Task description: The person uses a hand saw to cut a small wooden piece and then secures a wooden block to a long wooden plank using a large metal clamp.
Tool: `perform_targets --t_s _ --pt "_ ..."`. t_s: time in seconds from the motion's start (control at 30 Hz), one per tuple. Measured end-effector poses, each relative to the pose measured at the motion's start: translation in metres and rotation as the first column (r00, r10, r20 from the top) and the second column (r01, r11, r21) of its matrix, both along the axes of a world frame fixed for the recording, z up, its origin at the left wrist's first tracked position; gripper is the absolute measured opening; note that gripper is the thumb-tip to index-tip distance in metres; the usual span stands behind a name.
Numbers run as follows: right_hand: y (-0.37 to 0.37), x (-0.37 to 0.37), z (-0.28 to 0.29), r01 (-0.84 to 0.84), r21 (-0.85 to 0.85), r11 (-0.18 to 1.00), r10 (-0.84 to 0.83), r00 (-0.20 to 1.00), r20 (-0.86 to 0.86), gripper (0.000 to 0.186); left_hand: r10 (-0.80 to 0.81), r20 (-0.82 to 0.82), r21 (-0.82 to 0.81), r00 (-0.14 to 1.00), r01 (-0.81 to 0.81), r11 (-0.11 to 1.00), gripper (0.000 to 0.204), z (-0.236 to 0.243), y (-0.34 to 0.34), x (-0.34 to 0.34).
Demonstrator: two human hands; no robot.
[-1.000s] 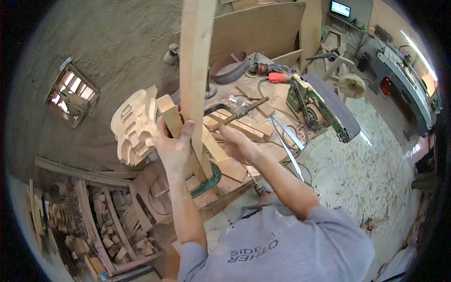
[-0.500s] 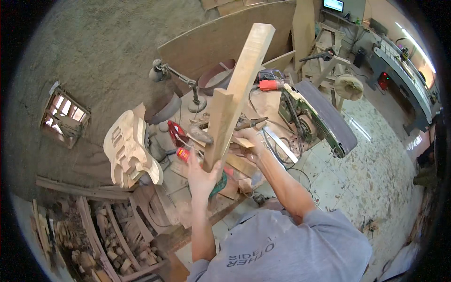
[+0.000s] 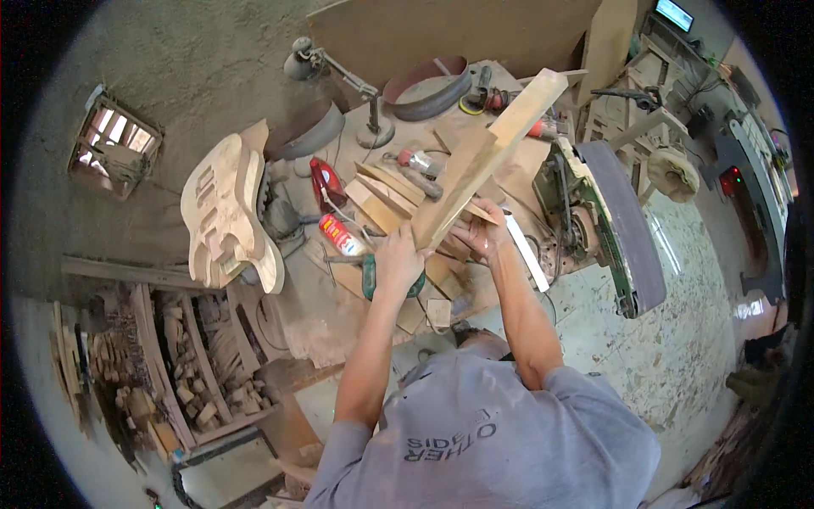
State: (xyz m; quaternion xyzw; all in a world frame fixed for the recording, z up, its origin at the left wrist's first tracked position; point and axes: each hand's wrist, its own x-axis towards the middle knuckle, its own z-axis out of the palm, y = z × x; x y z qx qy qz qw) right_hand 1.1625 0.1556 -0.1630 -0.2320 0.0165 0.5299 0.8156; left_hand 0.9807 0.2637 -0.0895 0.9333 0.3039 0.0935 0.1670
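Note:
My left hand (image 3: 398, 263) is closed round the near end of a long pale wooden board (image 3: 475, 170), which slants up and away to the right above the workbench. A shorter layer of wood lies along the board's near part. Just right of it, my right hand (image 3: 480, 237) grips a small thin piece of wood (image 3: 482, 212) between thumb and fingers. Beneath the hands are loose wood strips (image 3: 381, 209), a green power tool (image 3: 370, 277) partly hidden by my left hand, and a red and white spray can (image 3: 341, 234).
Wooden guitar bodies (image 3: 227, 212) stand at the bench's left. A desk lamp (image 3: 374, 131), dark curved bands (image 3: 426, 92) and a red tool (image 3: 326, 182) sit farther back. A belt sander (image 3: 619, 225) occupies the right edge. Wood scraps fill a rack (image 3: 195, 373) at lower left.
The long board leans farther right and lower than before. Both hands still hold their pieces, and the small piece remains close beside the board. The whole view has shifted.

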Motion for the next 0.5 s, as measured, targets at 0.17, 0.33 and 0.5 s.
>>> perform_targets --t_s 0.17,0.33,0.5 --pt "0.019 0.012 -0.014 -0.053 0.03 0.998 0.052 0.998 0.019 0.041 -0.012 0.017 -0.03 1.0 0.012 0.999 0.073 -0.015 0.023 0.006" --pt "0.033 0.015 -0.007 -0.093 -0.062 0.994 0.095 0.995 0.028 0.044 0.006 -0.071 -0.119 0.997 -0.014 0.993 0.076 -0.014 0.038 0.005" --pt "0.04 0.014 -0.007 -0.063 -0.161 0.985 0.069 0.997 0.032 0.047 -0.023 -0.077 -0.128 0.997 0.013 0.992 0.077 -0.01 0.049 0.008"
